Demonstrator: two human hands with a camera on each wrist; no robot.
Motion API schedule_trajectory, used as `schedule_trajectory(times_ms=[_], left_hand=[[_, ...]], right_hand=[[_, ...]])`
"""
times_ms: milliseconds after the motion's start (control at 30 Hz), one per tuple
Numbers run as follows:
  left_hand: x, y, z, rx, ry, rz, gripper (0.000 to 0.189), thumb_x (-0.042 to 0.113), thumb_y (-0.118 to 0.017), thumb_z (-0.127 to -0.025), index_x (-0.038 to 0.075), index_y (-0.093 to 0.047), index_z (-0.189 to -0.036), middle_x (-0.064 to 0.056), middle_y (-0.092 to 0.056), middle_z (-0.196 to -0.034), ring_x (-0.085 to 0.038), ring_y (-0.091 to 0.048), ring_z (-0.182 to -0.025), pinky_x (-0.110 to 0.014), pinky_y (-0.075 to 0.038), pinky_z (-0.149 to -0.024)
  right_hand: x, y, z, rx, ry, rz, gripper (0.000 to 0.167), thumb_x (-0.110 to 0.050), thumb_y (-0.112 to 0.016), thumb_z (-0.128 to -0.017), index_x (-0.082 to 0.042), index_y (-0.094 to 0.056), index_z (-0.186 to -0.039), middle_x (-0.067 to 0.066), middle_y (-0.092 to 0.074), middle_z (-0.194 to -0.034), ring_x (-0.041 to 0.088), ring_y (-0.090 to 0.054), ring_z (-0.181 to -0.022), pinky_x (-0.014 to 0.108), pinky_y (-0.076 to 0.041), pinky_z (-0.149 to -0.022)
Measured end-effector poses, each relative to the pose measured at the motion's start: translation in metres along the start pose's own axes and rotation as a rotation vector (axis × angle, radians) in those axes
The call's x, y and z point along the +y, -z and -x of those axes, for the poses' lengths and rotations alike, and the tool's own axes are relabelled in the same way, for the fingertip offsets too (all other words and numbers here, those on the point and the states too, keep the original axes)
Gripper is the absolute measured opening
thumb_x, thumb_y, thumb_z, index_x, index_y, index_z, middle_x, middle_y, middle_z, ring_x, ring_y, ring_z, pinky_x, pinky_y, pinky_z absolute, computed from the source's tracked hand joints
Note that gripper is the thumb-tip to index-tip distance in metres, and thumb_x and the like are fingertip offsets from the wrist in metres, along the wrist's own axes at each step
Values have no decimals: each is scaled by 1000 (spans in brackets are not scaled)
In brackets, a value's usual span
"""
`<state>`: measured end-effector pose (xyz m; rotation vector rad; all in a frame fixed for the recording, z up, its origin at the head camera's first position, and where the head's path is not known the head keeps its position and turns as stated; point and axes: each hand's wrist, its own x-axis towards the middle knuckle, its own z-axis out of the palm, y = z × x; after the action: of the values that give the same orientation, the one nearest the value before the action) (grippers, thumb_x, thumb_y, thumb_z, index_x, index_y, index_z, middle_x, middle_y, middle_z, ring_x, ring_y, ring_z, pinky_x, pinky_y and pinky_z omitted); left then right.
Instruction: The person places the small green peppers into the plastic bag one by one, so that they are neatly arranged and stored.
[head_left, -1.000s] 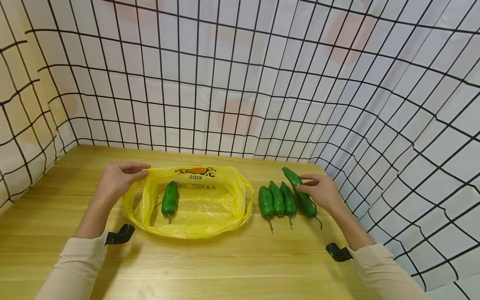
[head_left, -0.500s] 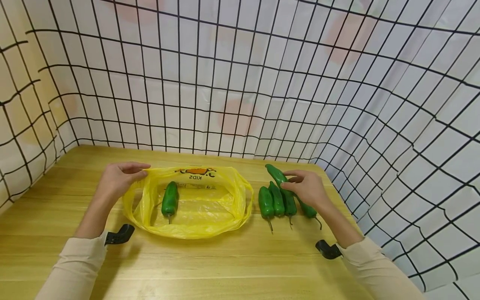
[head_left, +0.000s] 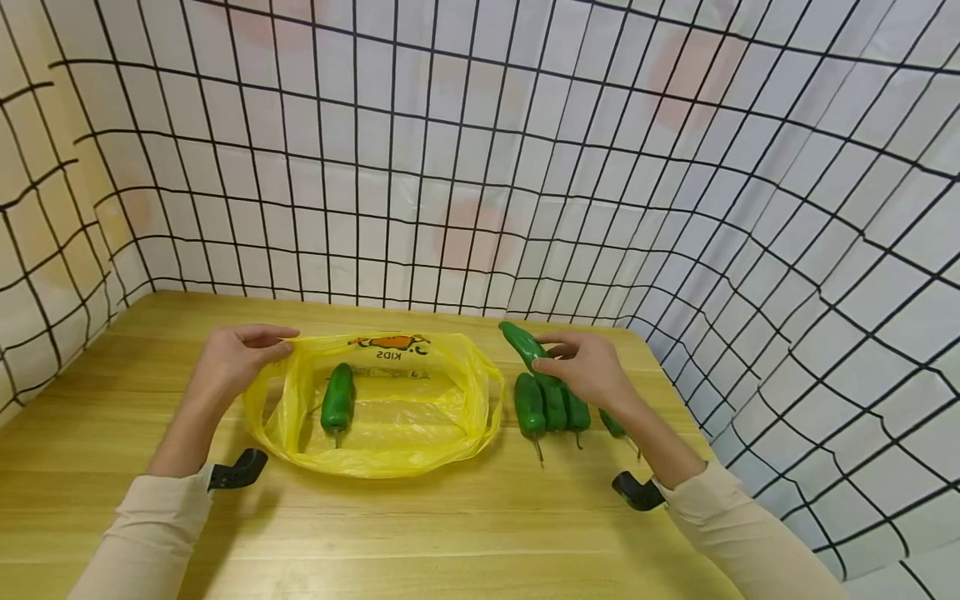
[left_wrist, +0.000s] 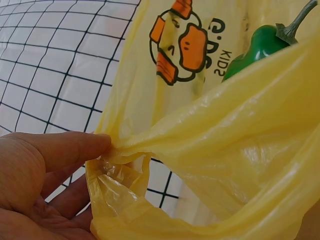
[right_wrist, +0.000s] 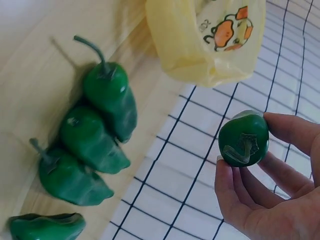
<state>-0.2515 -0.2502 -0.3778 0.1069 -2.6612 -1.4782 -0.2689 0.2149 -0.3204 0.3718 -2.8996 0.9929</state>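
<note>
My left hand [head_left: 243, 358] pinches the left rim of a yellow plastic bag [head_left: 405, 462] between thumb and fingers; the left wrist view shows the film bunched at the thumb tip. The bag lies mouth open, with one green pepper [head_left: 338, 400] inside. In my right hand [head_left: 588, 371] is another green pepper [right_wrist: 245, 140], pinched between thumb and fingertips, its stem toward the wrist camera. This held pepper is tilted and overlaps the row of peppers in the head view. Beneath it several green peppers [head_left: 530, 404] lie on the table to the right of the bag.
The wooden table [head_left: 375, 533] runs up to a white wall covering with a black grid [head_left: 420, 167] at the back and right. A lone pepper [head_left: 612, 422] lies at the right end of the row, partly hidden by my right forearm. Black camera mounts [head_left: 637, 492] stick out from both wrists.
My right hand has moved left with its pepper, from above the rightmost pepper to over the middle of the row. The left hand and bag stay put.
</note>
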Motion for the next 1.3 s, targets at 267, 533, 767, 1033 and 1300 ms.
schedule_trajectory(times_ms=[267,533,767,1033,1300], left_hand=[[1,-1,0,1,3,-11,41,37,-61,-102,11,-68,-134,-21,-65,-135,-39,-60,-119,-52,-46,-94],[-2,-1,0,-6,3,-16,43,38,-61,-102,11,-67,-134,-22,-64,-135,-41,-58,-122,-53,-46,-95],[-1,0,0,0,3,-21,44,40,-60,-102,11,-66,-135,-22,-64,-136,-41,-58,-123,-54,-46,-94],[1,-1,0,2,-2,-16,43,39,-61,-102,11,-67,-134,-22,-64,-136,-41,-58,-123,-54,-46,-95],[1,-1,0,4,-2,-23,43,40,-61,-102,11,-67,-134,-22,-65,-135,-40,-59,-121,-51,-46,-93]], right_hand=[[-20,-8,0,-39,19,-58,43,-25,-75,-92,-16,-68,-133,15,-71,-124,33,-67,-115,44,-58,-85],[-38,-20,-2,-74,65,-65,42,-23,-75,-92,-15,-69,-132,16,-71,-124,33,-68,-113,42,-59,-83],[-52,-32,-2,-98,108,-95,41,-22,-76,-91,-15,-70,-131,14,-71,-124,31,-69,-111,40,-59,-81],[-67,-42,-1,-127,126,-100,39,-23,-76,-90,-18,-71,-129,12,-71,-125,29,-69,-109,39,-59,-82],[-80,-51,4,-159,140,-104,38,-20,-77,-89,-18,-72,-127,11,-72,-122,27,-70,-105,37,-59,-81]])
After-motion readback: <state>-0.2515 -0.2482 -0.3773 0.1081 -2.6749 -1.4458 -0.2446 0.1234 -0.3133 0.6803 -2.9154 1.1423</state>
